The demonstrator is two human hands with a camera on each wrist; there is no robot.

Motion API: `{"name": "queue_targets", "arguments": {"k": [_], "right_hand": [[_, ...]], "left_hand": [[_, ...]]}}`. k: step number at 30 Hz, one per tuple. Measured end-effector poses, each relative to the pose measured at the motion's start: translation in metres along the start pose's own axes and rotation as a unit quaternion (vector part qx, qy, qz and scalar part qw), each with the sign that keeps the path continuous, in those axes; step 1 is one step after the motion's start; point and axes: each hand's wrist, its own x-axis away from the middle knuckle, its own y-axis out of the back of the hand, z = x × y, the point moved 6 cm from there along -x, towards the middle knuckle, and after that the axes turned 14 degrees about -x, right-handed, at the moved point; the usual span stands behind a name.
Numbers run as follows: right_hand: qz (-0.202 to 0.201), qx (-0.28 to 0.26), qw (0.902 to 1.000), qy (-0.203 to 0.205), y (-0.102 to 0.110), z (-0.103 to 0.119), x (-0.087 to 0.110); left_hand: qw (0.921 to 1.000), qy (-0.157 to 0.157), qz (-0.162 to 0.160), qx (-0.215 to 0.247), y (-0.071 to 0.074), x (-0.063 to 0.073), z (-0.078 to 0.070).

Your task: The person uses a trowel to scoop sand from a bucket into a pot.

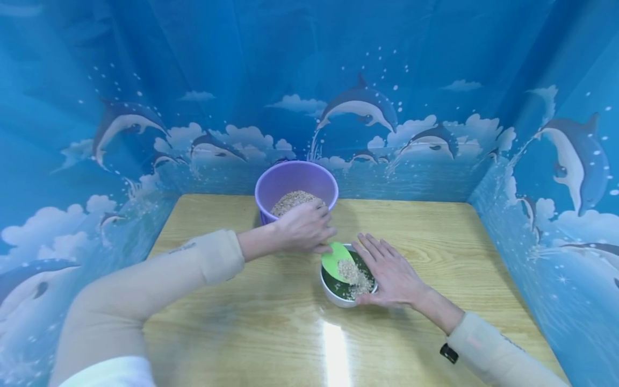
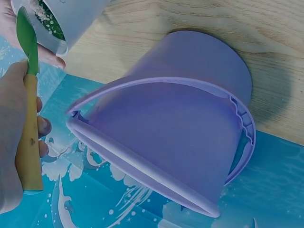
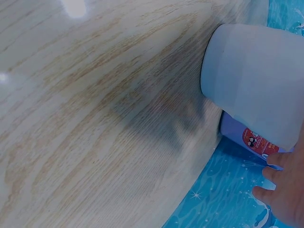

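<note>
My left hand grips the yellow handle of a small shovel with a green blade. Coarse beige grains lie on the blade, which tips down over a white tub with a dark green inside. More grains are in the tub. My right hand rests at the tub's right rim, fingers extended and thumb apart. From the right wrist, the tub's smooth white side shows upright on the table, with fingertips at its upper edge.
Behind my left hand stands a purple bucket with beige grains in it; its handle hangs down along the side. The wooden table meets blue dolphin-print sheeting at the back and sides.
</note>
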Motion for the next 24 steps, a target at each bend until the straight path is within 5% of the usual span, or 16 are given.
{"name": "queue_targets", "arguments": {"k": [24], "right_hand": [[-0.004,0.015,0.9999,0.006,0.001,0.001,0.000]], "left_hand": [[0.9977,-0.016,-0.034,-0.057,-0.001,0.015,0.008]]}}
